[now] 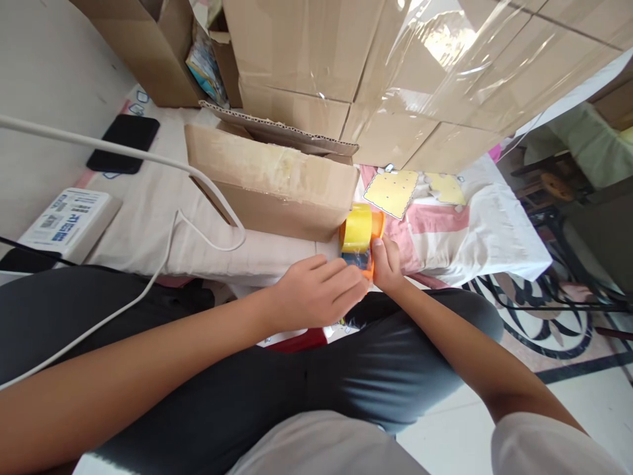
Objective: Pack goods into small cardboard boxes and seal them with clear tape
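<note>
A tape dispenser with orange and blue parts carries a wide yellow tape roll [358, 227] just beyond my hands. Its orange body is in the grip of my right hand [388, 267], the thumb pressed on its side. My left hand [321, 290] meets the near end of the dispenser with its fingers bent and drawn together. Whatever lies between those fingertips is hidden. Right behind the roll stands a cardboard box [277, 185] with its top flap raised, its right corner close to the roll.
Large taped cartons [306, 53] line the back. On the left are a black phone [123, 142], a white labelled box [64, 221] and a white cable [148, 156] crossing in front. The cloth-covered surface [499, 231] ends at the right, above the floor.
</note>
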The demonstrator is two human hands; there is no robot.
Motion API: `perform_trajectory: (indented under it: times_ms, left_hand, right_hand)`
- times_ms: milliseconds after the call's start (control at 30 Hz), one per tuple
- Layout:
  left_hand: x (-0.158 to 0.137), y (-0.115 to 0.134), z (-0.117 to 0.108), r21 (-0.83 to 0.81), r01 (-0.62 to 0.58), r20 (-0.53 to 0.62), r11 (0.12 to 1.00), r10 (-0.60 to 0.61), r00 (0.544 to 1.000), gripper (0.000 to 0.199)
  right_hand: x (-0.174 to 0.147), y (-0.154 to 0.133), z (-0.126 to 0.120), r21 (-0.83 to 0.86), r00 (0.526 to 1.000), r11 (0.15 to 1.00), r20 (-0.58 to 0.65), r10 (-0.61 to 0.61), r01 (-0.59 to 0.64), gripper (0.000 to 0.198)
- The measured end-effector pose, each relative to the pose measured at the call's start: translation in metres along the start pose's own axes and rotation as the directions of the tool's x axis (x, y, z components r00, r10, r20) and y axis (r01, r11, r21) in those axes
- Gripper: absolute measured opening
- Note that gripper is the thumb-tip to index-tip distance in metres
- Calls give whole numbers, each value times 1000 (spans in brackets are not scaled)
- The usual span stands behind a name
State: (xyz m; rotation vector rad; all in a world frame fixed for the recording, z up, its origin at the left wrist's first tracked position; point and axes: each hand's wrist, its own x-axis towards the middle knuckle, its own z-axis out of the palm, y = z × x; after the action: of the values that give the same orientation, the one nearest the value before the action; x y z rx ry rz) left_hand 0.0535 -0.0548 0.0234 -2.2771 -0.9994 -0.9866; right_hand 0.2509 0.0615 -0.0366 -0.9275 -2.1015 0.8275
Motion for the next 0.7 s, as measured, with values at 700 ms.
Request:
perform_trajectory:
  times_ms: [700]
  left_hand:
    - [-16, 20, 25, -3, -118, 154, 993, 117, 981, 10]
  right_hand:
    - [30, -22, 4, 31, 940, 968, -231, 251, -250, 64]
